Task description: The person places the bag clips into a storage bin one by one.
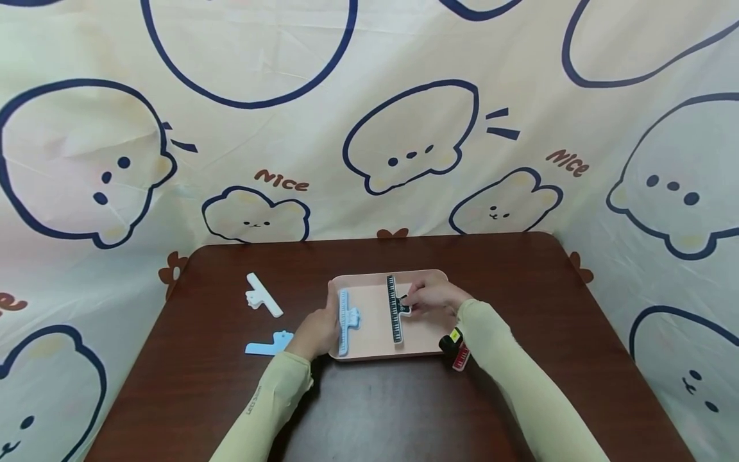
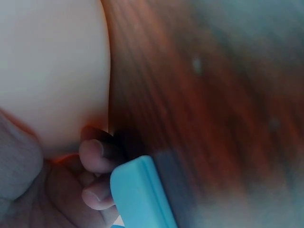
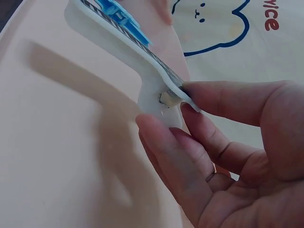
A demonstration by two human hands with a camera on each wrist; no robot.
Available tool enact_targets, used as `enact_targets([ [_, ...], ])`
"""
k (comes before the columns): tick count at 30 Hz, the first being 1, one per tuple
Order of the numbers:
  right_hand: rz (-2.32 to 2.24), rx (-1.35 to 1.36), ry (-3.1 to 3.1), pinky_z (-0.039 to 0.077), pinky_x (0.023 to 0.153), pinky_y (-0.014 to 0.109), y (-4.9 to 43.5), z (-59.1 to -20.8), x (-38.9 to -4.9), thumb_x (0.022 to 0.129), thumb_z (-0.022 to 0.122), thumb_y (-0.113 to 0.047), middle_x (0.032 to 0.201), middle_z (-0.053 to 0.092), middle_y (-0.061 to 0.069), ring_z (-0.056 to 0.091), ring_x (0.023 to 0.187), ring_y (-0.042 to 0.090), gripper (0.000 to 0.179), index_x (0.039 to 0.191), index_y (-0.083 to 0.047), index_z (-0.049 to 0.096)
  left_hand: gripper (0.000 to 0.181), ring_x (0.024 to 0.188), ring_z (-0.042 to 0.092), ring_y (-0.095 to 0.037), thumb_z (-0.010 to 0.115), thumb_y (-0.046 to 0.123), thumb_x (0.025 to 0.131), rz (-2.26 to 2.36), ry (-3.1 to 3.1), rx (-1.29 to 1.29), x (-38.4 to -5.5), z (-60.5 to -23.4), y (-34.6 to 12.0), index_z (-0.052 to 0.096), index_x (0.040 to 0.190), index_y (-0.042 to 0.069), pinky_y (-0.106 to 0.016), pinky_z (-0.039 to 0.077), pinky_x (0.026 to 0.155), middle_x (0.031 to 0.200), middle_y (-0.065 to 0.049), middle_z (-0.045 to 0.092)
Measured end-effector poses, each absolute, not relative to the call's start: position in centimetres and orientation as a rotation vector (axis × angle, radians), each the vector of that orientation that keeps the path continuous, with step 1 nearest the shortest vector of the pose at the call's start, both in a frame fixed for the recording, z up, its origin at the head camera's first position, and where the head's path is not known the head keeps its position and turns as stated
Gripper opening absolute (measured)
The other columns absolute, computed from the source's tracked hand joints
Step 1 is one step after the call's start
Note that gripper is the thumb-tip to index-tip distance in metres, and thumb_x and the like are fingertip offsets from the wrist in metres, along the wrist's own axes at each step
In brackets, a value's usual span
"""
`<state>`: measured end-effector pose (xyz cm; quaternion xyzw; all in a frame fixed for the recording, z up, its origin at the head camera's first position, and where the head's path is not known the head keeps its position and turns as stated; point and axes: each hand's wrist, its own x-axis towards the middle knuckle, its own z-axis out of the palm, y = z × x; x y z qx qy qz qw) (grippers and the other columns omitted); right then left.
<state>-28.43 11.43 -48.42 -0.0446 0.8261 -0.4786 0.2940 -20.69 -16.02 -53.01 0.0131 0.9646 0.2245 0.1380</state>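
Note:
A pale pink tray (image 1: 369, 330) lies on the table, its left rim gripped by my left hand (image 1: 316, 328). In the left wrist view, fingers (image 2: 95, 156) curl under the tray's edge, close to a light blue clip (image 2: 140, 194) outside it. My right hand (image 1: 433, 293) pinches the side tab of a dark ruler-marked clip (image 1: 395, 314) over the tray's middle. Seen from the right wrist, this clip (image 3: 111, 42) shows a white underside and casts a shadow on the tray. A blue ruler-marked clip (image 1: 344, 324) lies inside along the left side.
Left of the tray a white clip (image 1: 264, 296) lies on the brown table (image 1: 381, 410), with the light blue clip (image 1: 270, 344) nearer me. By the tray's front right corner are a black item with a yellow mark (image 1: 450, 341) and a red ruler-marked piece (image 1: 461, 357), partly behind my right sleeve.

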Motion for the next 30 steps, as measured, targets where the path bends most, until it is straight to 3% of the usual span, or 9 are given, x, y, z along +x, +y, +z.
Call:
enact_targets([
  [3,-1.261,-0.126,2.196,0.062,0.072,0.031,11.0,-48.5,-28.5,0.092,0.077,-0.011,0.094,0.073,0.012,0.073,0.074,0.017,0.012,0.089,-0.001,0.071,0.087,0.092,0.069,-0.026,0.044,0.019,0.108,0.648,2.786,0.024,-20.7,-52.9,-16.0,-0.024,0.163,0.017,-0.052,0.055,0.097,0.086,-0.012,0.063],
  [8,-1.197,-0.125,2.208,0.059,0.073,0.027,10.4,-48.7,-28.5,0.093,0.077,-0.015,0.092,0.074,0.010,0.072,0.074,0.016,0.013,0.091,-0.004,0.070,0.087,0.095,0.070,-0.028,0.044,0.019,0.108,0.638,2.785,0.017,-20.7,-52.8,-16.0,-0.023,0.163,0.017,-0.053,0.054,0.099,0.106,-0.019,0.069],
  [19,-1.218,-0.138,2.169,0.057,0.072,0.026,9.1,-49.6,-28.2,0.092,0.077,-0.015,0.085,0.071,0.007,0.070,0.071,0.015,0.016,0.082,-0.005,0.069,0.085,0.090,0.068,-0.027,0.042,0.020,0.109,0.654,2.787,0.025,-20.6,-52.8,-16.0,-0.025,0.162,0.018,-0.051,0.055,0.095,0.098,-0.018,0.067],
  [25,-1.215,-0.151,2.159,0.057,0.069,0.026,8.3,-49.9,-28.1,0.092,0.076,-0.013,0.080,0.069,0.006,0.067,0.066,0.014,0.018,0.077,-0.006,0.070,0.083,0.095,0.069,-0.028,0.039,0.027,0.111,0.690,2.781,-0.003,-20.5,-52.9,-16.1,-0.027,0.162,0.022,-0.052,0.055,0.096,0.106,-0.019,0.067],
  [30,-1.199,-0.172,2.167,0.056,0.067,0.025,7.7,-50.3,-28.1,0.092,0.076,-0.013,0.077,0.067,0.005,0.066,0.065,0.012,0.021,0.075,-0.007,0.066,0.083,0.096,0.069,-0.028,0.041,0.024,0.110,0.664,2.793,0.012,-20.5,-52.9,-16.1,-0.023,0.163,0.018,-0.053,0.054,0.099,0.114,-0.021,0.068],
])
